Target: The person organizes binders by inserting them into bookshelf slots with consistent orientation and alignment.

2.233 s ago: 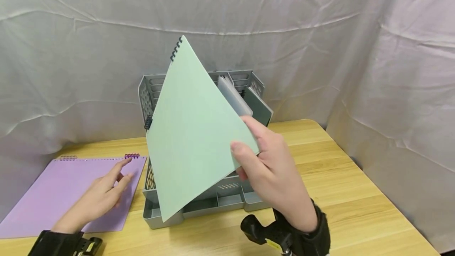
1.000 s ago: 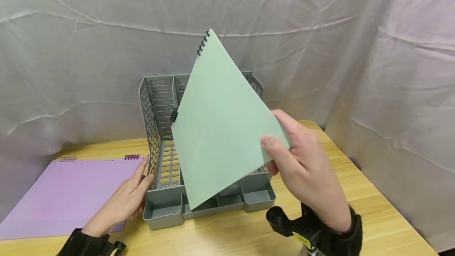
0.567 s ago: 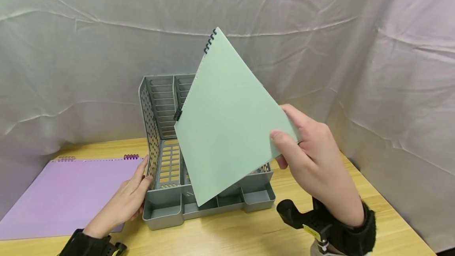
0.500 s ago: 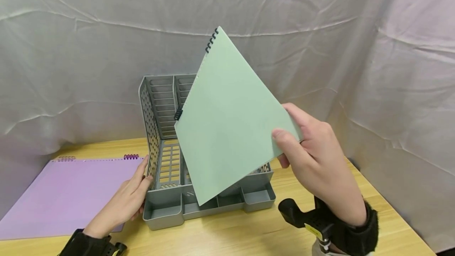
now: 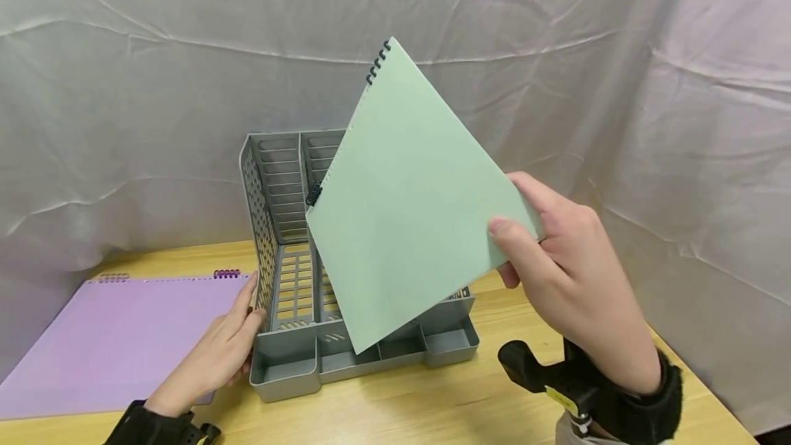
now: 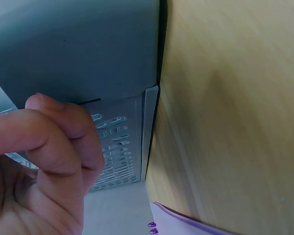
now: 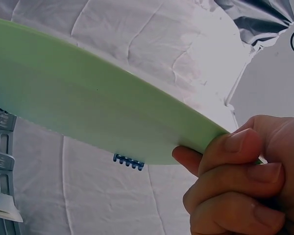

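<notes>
My right hand [image 5: 568, 273] pinches a light green ring-bound notebook [image 5: 414, 204] by its lower right corner, thumb on the near face. The notebook is tilted in the air, its dark rings [image 5: 379, 62] along the upper left edge. It overlaps the right part of a grey desk organizer [image 5: 287, 386] in the head view. At the organizer's left side wall, my left hand [image 5: 216, 349] rests with its index finger along the wall. In the left wrist view, the left fingers [image 6: 54, 147] are loosely bent beside the organizer's grey wall [image 6: 73, 49].
On the left of the wooden table [image 5: 432, 404] lies a purple notebook [image 5: 136, 342] with purple rings [image 5: 226, 273]. Small compartments line the organizer's front, and slatted slots stand behind. A grey cloth [image 5: 185, 88] hangs at the back and right.
My right hand has carried the green notebook rightward and slightly up, uncovering the organizer's left slots. My left hand has shifted from the purple notebook to the organizer's left side.
</notes>
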`<state>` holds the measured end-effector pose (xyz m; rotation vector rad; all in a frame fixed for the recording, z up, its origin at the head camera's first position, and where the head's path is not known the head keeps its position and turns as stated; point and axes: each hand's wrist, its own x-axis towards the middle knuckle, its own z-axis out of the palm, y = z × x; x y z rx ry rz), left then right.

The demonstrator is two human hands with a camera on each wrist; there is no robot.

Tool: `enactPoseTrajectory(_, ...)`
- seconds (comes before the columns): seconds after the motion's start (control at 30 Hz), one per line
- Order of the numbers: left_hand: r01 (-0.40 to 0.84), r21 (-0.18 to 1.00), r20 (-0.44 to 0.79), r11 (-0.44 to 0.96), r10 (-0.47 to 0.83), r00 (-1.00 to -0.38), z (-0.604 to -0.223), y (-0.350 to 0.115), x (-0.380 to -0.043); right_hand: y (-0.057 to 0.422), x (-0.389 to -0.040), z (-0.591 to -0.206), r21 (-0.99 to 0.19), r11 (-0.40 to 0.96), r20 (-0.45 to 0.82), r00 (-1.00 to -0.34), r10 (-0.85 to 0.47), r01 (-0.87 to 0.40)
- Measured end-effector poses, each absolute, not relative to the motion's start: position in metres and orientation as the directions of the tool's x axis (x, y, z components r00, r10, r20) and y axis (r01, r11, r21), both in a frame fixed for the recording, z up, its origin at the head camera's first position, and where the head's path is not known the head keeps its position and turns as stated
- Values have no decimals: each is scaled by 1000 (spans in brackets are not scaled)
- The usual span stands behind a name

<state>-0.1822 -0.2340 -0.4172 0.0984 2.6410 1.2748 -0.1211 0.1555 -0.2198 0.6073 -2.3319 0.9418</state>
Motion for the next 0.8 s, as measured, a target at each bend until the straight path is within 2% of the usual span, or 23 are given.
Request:
enactPoseTrajectory(0.27, -28, 774, -152, 632, 142, -978, -417, -237, -182, 160, -115, -217, -499, 661, 618, -765, -183, -561)
enactPoseTrajectory(0.53, -32, 779, -152, 627, 140, -978, -417, -237, -182, 161, -127, -215, -460, 680, 627, -751, -206, -571)
enactPoseTrajectory(0.8, -41, 785, -160, 619, 138, -977, -418, -237, -181, 150, -138, -211, -496, 658, 621, -761, -188, -567)
